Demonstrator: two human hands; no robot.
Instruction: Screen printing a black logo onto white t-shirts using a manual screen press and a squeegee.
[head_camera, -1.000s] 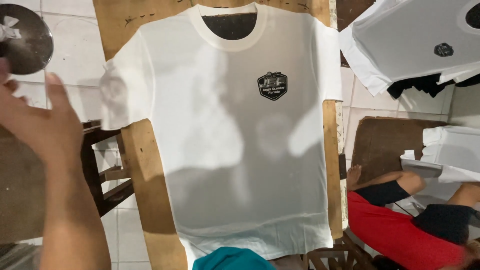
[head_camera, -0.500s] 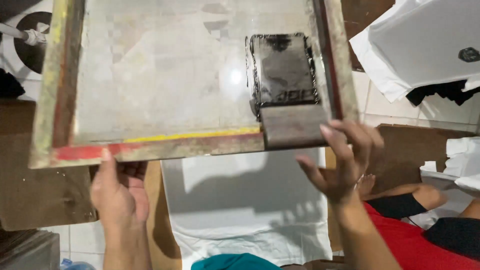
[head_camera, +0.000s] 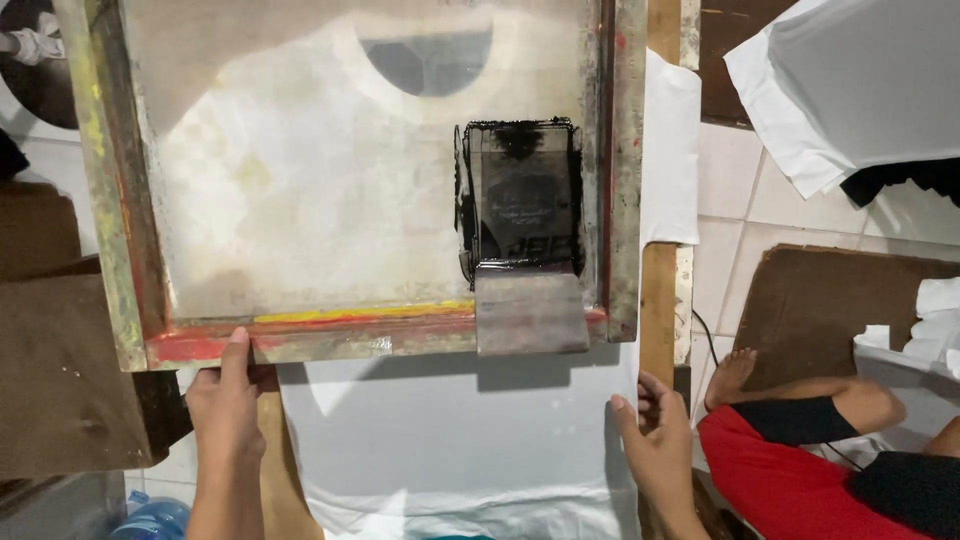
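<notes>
A wooden screen-printing frame lies over a white T-shirt spread on a wooden board. The shirt's collar shows through the mesh. A patch of black ink sits on the mesh at the right, and a grey squeegee leans on the frame's near bar just below it. My left hand grips the near bar at its left end, thumb on top. My right hand rests empty at the shirt's right edge, fingers loosely spread.
A person in a red top sits on the tiled floor at the lower right, beside a brown board. More white shirts lie at the upper right. A blue bottle stands at the lower left.
The frame has come down from a raised tilt onto the shirt. My right hand has let go of the squeegee end and dropped to the shirt's edge.
</notes>
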